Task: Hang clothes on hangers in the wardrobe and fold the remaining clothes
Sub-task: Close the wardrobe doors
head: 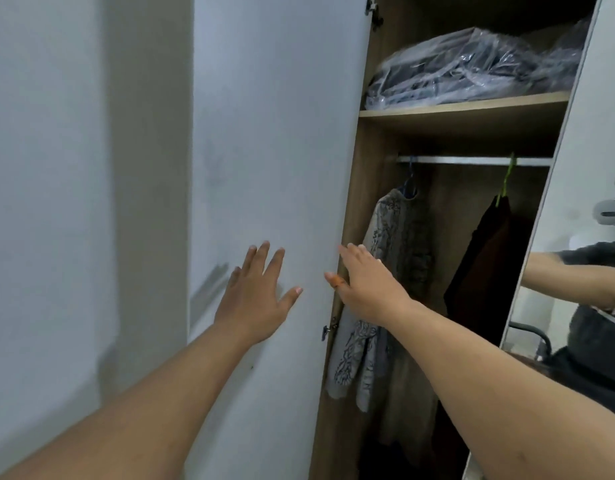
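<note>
Reaching forward, the left hand (255,299) has its fingers spread wide and its palm facing the white wardrobe door (274,133), holding nothing; whether it touches the panel cannot be told. Just to its right, the right hand (366,284) is also open with fingers extended, at the door's hinged edge where it meets the wooden side panel (351,216), and it grips nothing either. Immediately right of and behind that hand hangs a grey patterned garment (389,271) on a blue hanger (409,183). Farther right, well apart from both hands, a dark garment (486,268) hangs from a green hanger (506,181). Both hangers hook over the metal rail (472,161). Above the rail, a shelf (461,110) carries clothes wrapped in clear plastic (472,67). At the far right, a mirrored door (583,271) reflects the person's arm.
</note>
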